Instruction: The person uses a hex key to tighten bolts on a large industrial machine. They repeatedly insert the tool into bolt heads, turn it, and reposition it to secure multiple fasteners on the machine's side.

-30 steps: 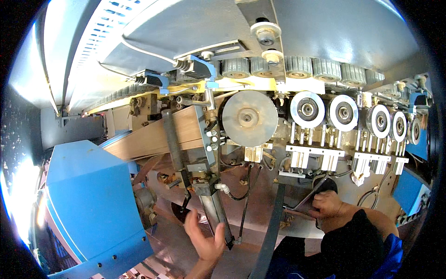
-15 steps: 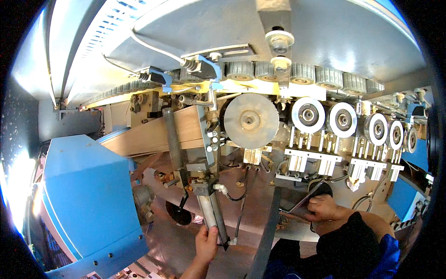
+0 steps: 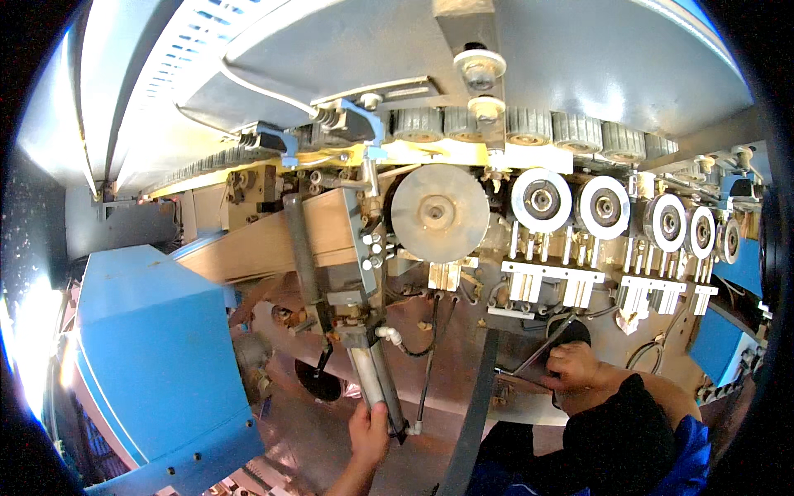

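My left hand (image 3: 368, 431) is wrapped round the lower end of a silver pneumatic cylinder (image 3: 364, 376), thumb on its face. The cylinder hangs at a slant below a bracket with a dark, bar-like handle (image 3: 303, 248). To the right, my right hand (image 3: 572, 366) is closed in a fist beside a thin bent metal rod (image 3: 538, 354) and a dark round opening (image 3: 571, 331). What its fingers grip is hidden. Between my hands rises the edge of a grey metal panel (image 3: 475, 413).
A large metal disc (image 3: 438, 213) faces me at the centre. White-rimmed wheels (image 3: 542, 200) line up to its right above metal blocks. A blue housing (image 3: 153, 347) stands at left, by a wood-coloured wedge (image 3: 265, 240). Ribbed rollers (image 3: 529, 126) run behind.
The whole view has shifted slightly, moving the machine a little left. Beside my right hand, the slanted rod shows at a different angle. My left hand stays on the cylinder.
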Motion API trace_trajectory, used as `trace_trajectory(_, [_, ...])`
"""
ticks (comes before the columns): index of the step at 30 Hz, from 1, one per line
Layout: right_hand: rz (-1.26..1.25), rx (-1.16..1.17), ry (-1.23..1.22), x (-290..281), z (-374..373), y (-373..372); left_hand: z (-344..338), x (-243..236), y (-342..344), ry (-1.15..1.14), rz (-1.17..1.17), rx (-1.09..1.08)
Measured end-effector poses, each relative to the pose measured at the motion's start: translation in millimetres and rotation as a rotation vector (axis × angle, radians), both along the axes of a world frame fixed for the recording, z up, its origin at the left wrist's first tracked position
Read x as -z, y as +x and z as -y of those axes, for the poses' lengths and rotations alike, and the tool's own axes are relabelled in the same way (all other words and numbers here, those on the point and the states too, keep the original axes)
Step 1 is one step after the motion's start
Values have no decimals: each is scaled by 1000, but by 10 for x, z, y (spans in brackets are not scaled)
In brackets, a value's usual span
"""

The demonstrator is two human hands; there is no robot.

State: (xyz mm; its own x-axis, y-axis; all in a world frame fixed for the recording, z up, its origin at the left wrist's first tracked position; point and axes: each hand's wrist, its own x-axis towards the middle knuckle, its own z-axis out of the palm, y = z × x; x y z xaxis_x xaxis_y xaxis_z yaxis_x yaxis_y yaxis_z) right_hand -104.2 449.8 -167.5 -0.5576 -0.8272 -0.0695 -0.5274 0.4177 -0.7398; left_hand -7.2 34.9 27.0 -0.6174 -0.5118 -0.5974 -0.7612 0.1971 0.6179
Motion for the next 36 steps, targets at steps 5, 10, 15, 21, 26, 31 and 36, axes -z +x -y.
trace_trajectory(5, [24,-22,-16,16,27,9,-75,-49,-151,-73,36,75])
trace_trajectory(10, [33,-29,32,-3,25,-35,-9,-52,-75,63,61,-38])
trace_trajectory(15, [-25,29,-19,-16,16,4,78,-89,-84,130,99,-44])
trace_trajectory(21, [20,21,-44,-39,53,-64,20,-163,-179,60,165,-18])
trace_trajectory(26, [3,0,-12,79,-1,7,90,48,-24,155,52,-46])
trace_trajectory(31, [35,41,6,166,-20,57,54,168,41,156,-35,-110])
trace_trajectory(36, [-9,116,-63,80,4,44,-39,174,60,22,-135,-3])
